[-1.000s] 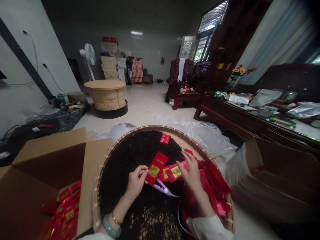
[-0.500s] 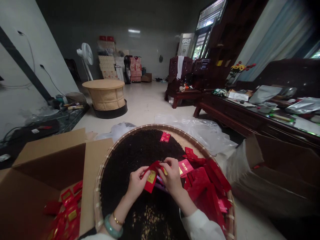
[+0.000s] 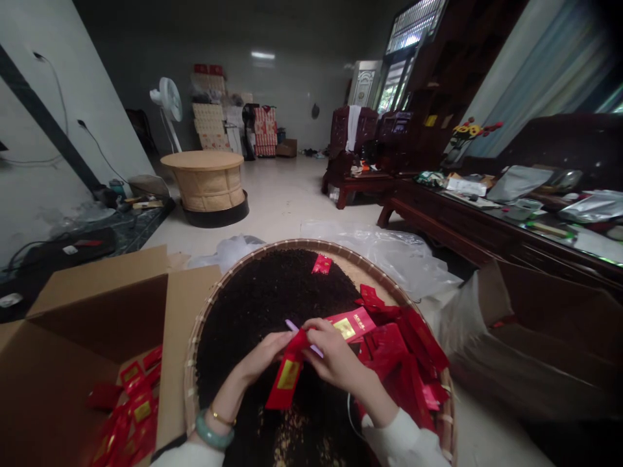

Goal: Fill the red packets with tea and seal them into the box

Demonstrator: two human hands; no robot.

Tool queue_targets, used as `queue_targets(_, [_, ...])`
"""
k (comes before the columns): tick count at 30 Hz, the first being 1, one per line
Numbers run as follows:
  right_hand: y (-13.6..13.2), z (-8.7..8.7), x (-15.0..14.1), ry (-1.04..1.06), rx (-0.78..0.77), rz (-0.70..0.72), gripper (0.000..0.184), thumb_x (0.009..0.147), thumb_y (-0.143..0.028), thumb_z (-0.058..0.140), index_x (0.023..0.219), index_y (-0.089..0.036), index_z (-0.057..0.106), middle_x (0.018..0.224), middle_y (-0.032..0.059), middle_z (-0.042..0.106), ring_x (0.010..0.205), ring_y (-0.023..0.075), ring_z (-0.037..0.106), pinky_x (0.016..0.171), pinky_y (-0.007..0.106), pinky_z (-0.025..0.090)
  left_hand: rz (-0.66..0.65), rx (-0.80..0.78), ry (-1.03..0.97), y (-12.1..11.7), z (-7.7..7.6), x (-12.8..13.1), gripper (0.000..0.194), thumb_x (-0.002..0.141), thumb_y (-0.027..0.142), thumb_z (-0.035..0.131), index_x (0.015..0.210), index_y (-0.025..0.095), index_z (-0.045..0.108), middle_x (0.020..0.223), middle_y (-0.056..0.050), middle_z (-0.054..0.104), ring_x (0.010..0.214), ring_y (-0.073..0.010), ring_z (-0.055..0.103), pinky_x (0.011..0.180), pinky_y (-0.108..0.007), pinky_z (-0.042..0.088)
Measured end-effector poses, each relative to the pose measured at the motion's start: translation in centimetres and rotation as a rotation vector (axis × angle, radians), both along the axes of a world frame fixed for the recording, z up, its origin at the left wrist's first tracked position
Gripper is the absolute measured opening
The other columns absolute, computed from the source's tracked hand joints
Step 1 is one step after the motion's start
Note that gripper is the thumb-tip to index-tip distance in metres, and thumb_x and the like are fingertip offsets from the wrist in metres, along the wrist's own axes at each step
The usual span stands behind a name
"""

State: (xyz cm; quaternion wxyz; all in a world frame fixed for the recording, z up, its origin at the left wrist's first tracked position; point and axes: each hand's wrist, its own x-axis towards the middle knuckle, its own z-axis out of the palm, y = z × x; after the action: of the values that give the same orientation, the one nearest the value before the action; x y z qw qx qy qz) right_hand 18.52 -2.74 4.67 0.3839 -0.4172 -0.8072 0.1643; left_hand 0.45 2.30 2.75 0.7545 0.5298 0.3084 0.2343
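A red packet (image 3: 286, 377) with a gold label hangs tilted below my two hands. Closed fingers of my left hand (image 3: 267, 353) grip its upper left edge. My right hand (image 3: 331, 350) is wrapped round a small purple flat iron (image 3: 291, 325) at the packet's top end; its tip pokes out up and left between the hands. My fingers hide how its plates meet the packet. Beneath lie dark loose leaves (image 3: 243, 305) in a round woven tray (image 3: 193, 363). Just beyond my right hand rests a pinkish-red packet (image 3: 357, 323) with a gold label.
Red packets (image 3: 389, 350) heap along the tray's right side, and a small red packet (image 3: 322, 264) lies at the far edge. Left stands an open cardboard box (image 3: 187, 324) with several filled red packets (image 3: 139, 405). Clear plastic (image 3: 389, 256) covers floor behind the tray.
My right hand has come left from the loose packets to the held one. The flat iron has risen from the leaves to the packet's top, and the packet now hangs lower and tilted.
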Motion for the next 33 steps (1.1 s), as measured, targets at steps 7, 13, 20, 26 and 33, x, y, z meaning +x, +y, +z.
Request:
queue_targets(7, [0.2, 0.1, -0.7, 0.046, -0.021, 0.008, 0.018, 0.083, -0.01, 0.051, 0.067, -0.019, 0.049, 0.077, 0.0044, 0.053, 0.076, 0.017, 0.052, 0.063, 0.025, 0.044, -0.023, -0.029, -0.069, -0.1, 0.1, -0.1, 0.05, 0.073, 0.057, 0.064, 0.083, 0.007, 0.07, 0.072, -0.008, 0.068, 0.068, -0.0181, 0.06, 0.068, -0.029, 0.045])
queue_targets(13, [0.2, 0.3, -1.0, -0.12, -0.131, 0.023, 0.011, 0.081, -0.011, 0.052, 0.075, -0.019, 0.048, 0.08, 0.0043, 0.059, 0.074, 0.0177, 0.051, 0.069, 0.03, 0.04, 0.0, 0.059, -0.063, 0.1, 0.1, -0.2, 0.05, 0.074, 0.051, 0.066, 0.105, 0.011, 0.069, 0.083, -0.009, 0.07, 0.069, -0.0182, 0.061, 0.07, -0.031, 0.048])
queue_targets(20, [0.3, 0.0, -0.6, -0.136, -0.268, 0.109, 0.01, 0.081, -0.01, 0.054, 0.076, -0.019, 0.054, 0.073, 0.0012, 0.062, 0.069, 0.0155, 0.052, 0.072, 0.028, 0.039, -0.07, 0.136, 0.037, 0.0, -0.4, -0.7, 0.059, 0.078, 0.055, 0.06, 0.123, 0.017, 0.061, 0.119, -0.011, 0.065, 0.108, -0.0254, 0.057, 0.101, -0.04, 0.038])
queue_targets(26, [-0.3, -0.2, -0.8, 0.035, -0.373, 0.239, 0.006, 0.076, -0.012, 0.059, 0.072, -0.017, 0.061, 0.076, 0.0009, 0.065, 0.072, 0.0149, 0.058, 0.075, 0.027, 0.044, -0.154, 0.244, 0.118, -0.1, -0.6, -0.8, 0.058, 0.084, 0.054, 0.052, 0.129, 0.019, 0.055, 0.138, -0.011, 0.051, 0.127, -0.0264, 0.045, 0.112, -0.041, 0.024])
queue_targets(33, [-0.2, -1.0, -1.0, 0.064, -0.433, 0.155, 0.01, 0.085, -0.021, 0.053, 0.089, -0.017, 0.061, 0.073, 0.002, 0.065, 0.062, 0.0151, 0.056, 0.06, 0.025, 0.044, -0.09, 0.092, 0.054, -0.2, -0.4, -0.9, 0.054, 0.081, 0.057, 0.054, 0.118, 0.018, 0.063, 0.107, -0.011, 0.068, 0.101, -0.0231, 0.06, 0.096, -0.038, 0.042])
